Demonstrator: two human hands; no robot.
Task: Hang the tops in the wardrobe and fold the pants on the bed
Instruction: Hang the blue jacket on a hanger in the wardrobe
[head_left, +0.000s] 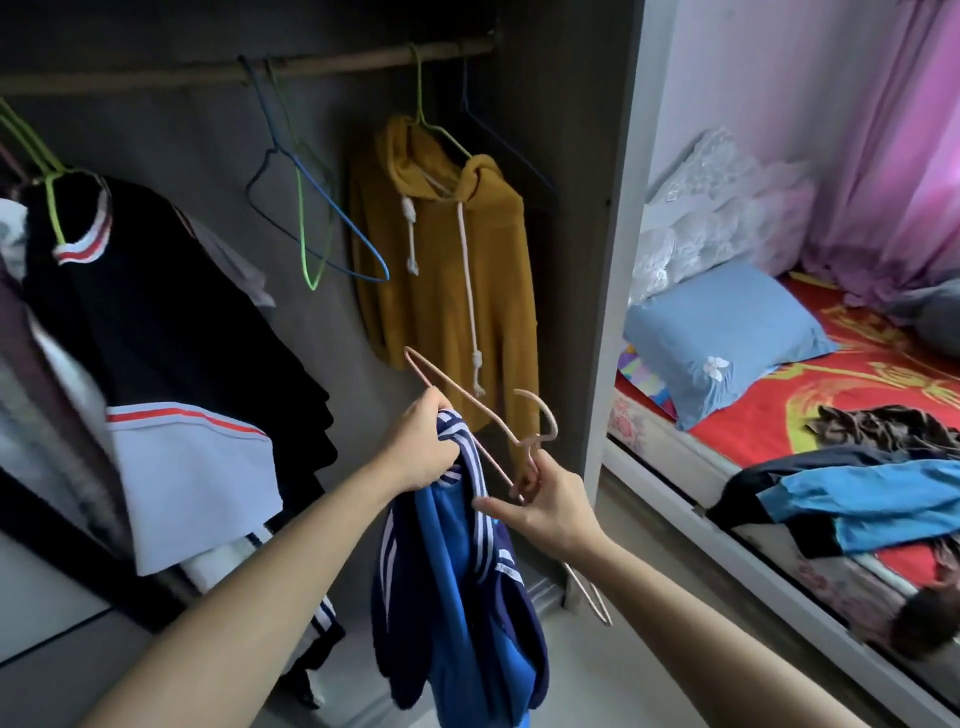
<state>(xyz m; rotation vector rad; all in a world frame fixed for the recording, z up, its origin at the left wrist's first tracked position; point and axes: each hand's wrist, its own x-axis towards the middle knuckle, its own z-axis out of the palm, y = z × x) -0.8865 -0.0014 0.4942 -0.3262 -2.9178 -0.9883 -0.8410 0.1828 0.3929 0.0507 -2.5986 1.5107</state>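
Observation:
My left hand (423, 447) grips the collar of a blue top with white stripes (457, 597), which hangs limp below it. Just to the right, my right hand (545, 506) pinches the neck of a pale pink wire hanger (467, 397), whose one arm crosses the top's collar. Both are in front of the open wardrobe (602, 208). On its wooden rail (332, 62) hang a mustard hoodie (447, 280), a black top with white and red trim (156, 322) and empty blue and green hangers (311, 223). More clothes, blue (872, 504) and dark brown (883, 426), lie on the bed (831, 384).
The wardrobe's grey side panel stands between the hanging space and the bed. A blue pillow (727, 332) and white bedding (711, 208) sit at the bed's head, with pink curtains (893, 130) behind. Grey floor lies below my arms.

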